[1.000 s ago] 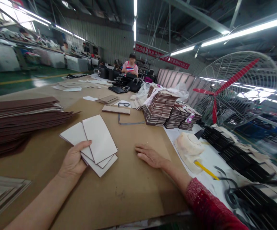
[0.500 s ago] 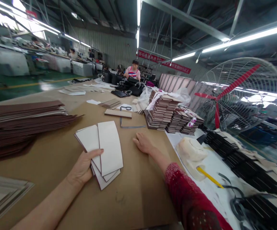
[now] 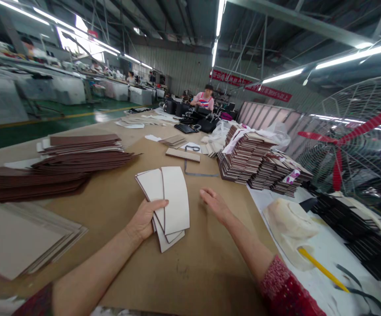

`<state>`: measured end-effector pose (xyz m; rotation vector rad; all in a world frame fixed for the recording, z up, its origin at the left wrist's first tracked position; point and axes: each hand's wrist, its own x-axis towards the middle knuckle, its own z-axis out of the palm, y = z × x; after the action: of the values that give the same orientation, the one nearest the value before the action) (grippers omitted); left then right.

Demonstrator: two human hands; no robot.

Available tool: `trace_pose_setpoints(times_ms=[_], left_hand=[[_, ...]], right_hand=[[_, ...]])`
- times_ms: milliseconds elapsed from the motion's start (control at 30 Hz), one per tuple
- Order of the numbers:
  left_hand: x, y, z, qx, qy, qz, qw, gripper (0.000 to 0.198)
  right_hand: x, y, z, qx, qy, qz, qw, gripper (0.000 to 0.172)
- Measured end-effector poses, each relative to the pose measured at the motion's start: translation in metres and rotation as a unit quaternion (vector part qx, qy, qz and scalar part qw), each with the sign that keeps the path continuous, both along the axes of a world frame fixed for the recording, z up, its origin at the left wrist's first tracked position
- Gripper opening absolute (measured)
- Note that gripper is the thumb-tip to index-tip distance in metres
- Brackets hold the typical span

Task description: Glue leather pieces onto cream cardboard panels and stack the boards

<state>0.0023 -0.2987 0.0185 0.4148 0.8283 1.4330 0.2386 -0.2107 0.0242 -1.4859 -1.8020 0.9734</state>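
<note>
Down on the brown counter (image 3: 193, 281), the left hand (image 3: 144, 221) grips a fanned bundle of white cards (image 3: 170, 204), thumb pressed across their faces and fingers tucked beneath; the cards sit just above the counter near its middle, spread so that 2 broad faces show on top and the corners of others poke out below. The right hand (image 3: 215, 204) lies just beside the cards, to their right, open and flat with its fingers stretched out and holding nothing; whether the palm rests on the counter or hovers over it cannot be told. A red patterned sleeve (image 3: 285, 292) covers the right forearm near the lower edge. To the left lie long dark brown sheets (image 3: 78, 160) in loose stacks, and nearer the person a pile of pale grey boards (image 3: 19, 239). Beyond the cards lie a thin dark strap (image 3: 197, 173) and a small tan slab (image 3: 183, 154). Farther right stand tall stacks of brown-edged pieces (image 3: 246, 156), partly draped in clear plastic. On a white surface at the right rest a cream lump of cloth (image 3: 289, 221) and a yellow pencil (image 3: 322, 268), with rows of black pieces (image 3: 351, 217) behind. A large fan with red blades (image 3: 351, 140) stands at the far right. At the far end of the counter another person in a pink top (image 3: 205, 100) sits among black bags.
</note>
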Motion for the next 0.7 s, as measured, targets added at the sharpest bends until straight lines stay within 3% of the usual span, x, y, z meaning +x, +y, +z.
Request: trace_pose_setpoints(times_ms=[67,133,233,367,500,567,700], left_hand=[[0.000,-0.002,-0.001,0.007,0.011,-0.006,1.000,0.044],[0.000,-0.005,-0.002,0.017,0.021,-0.022,0.999,0.049],[-0.001,-0.007,-0.002,0.007,0.032,-0.025,0.999,0.051],[-0.010,-0.004,0.005,0.021,0.037,0.019,0.999,0.048],[-0.022,0.000,0.013,0.068,0.018,0.077,0.995,0.048],[-0.024,0.002,0.014,0.068,0.011,0.090,0.994,0.047],[-0.021,0.002,0.010,0.042,0.025,0.061,0.997,0.044]], right_hand=[[-0.031,-0.022,-0.007,-0.024,0.073,0.062,0.995,0.042],[-0.051,-0.038,-0.013,-0.028,0.126,0.076,0.989,0.040],[-0.050,-0.039,-0.008,-0.010,0.156,0.053,0.986,0.041],[0.018,-0.006,0.026,0.009,0.095,0.047,0.994,0.044],[0.100,0.025,0.052,0.013,-0.066,0.062,0.996,0.036],[0.119,0.031,0.043,0.032,-0.148,0.047,0.987,0.035],[0.113,0.026,-0.005,0.064,-0.257,0.015,0.964,0.038]])
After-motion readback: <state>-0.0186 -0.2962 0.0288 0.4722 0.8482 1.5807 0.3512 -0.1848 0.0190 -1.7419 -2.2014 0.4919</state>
